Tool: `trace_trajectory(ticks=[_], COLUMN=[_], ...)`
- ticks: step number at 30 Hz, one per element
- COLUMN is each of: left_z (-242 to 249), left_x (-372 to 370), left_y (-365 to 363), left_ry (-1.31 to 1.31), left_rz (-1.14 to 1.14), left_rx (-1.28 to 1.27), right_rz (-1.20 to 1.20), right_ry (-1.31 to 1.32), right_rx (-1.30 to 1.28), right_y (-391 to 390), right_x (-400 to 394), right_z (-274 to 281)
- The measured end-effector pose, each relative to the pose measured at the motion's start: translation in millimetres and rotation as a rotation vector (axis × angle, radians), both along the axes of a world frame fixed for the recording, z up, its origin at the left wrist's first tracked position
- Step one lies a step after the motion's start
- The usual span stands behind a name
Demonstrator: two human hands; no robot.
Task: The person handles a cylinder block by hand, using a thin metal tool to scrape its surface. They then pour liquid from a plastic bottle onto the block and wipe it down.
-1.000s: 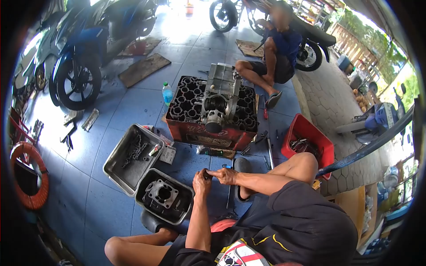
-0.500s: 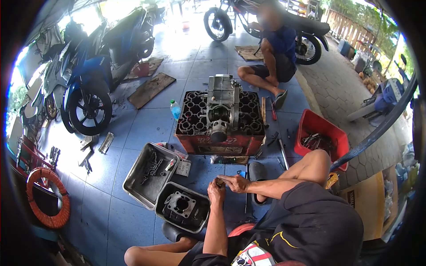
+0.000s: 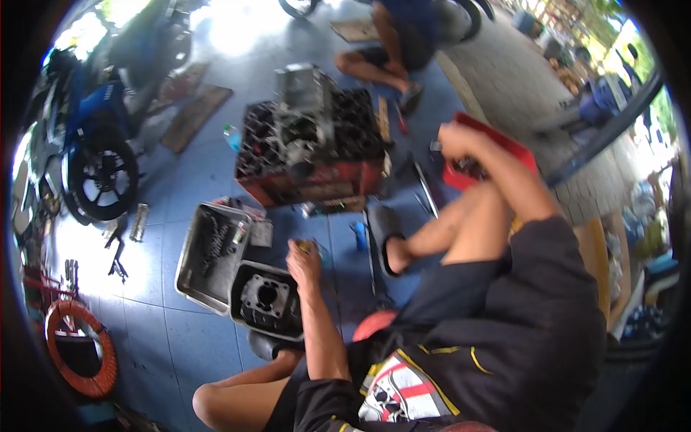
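Observation:
My left hand (image 3: 304, 266) is closed around a small brass-coloured part (image 3: 305, 247), its exact kind blurred. It hovers just right of a grey tub (image 3: 236, 317) in which a metal engine cylinder (image 3: 266, 294) lies. Over the left side of a red plastic bin (image 3: 522, 153) is my right hand (image 3: 458, 140), fingers curled together. A small shiny metal piece (image 3: 435, 145) shows at its fingertips, too smeared to name. Metal tools (image 3: 471, 169) in the bin are partly hidden by my forearm.
Ahead, an engine block (image 3: 302, 122) rests on a red crate (image 3: 317, 186). A second grey tray (image 3: 188, 277) holds a chain. Long metal tools (image 3: 426, 189) lie near my sandal (image 3: 387, 234). Another person (image 3: 403, 43) sits behind the crate; a blue motorcycle (image 3: 101, 158) stands left.
My right hand has left my left hand and reached out to the red bin. My left hand keeps the small part. The whole view has shifted and blurred with head motion.

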State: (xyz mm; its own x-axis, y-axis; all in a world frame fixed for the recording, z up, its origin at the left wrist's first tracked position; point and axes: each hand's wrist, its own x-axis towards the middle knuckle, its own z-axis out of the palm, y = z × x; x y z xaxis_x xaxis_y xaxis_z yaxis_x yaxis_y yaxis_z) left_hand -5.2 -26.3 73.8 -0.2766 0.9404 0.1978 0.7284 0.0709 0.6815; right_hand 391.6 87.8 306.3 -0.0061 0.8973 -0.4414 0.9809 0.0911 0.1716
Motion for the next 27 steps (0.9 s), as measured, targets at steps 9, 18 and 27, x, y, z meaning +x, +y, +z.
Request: trace_trajectory(ticks=[9, 18, 27], left_z=[51.0, 98.3, 55.4], left_x=[-11.6, -14.5, -56.3], left_y=[2.0, -4.0, -16.2], left_ry=[-0.06, -0.525, -0.903], left_rz=[-0.022, 0.125, 0.271], left_rx=[-0.004, 0.029, 0.236], right_rz=[-0.424, 0.099, 0.687], right_ry=[0.131, 0.871, 0.845], right_rx=[0.465, 0.144, -0.245], right_y=[-10.3, 30.2, -49.0], right_x=[201.2, 2.3, -240.0], right_z=[-114.2, -7.0, -77.4])
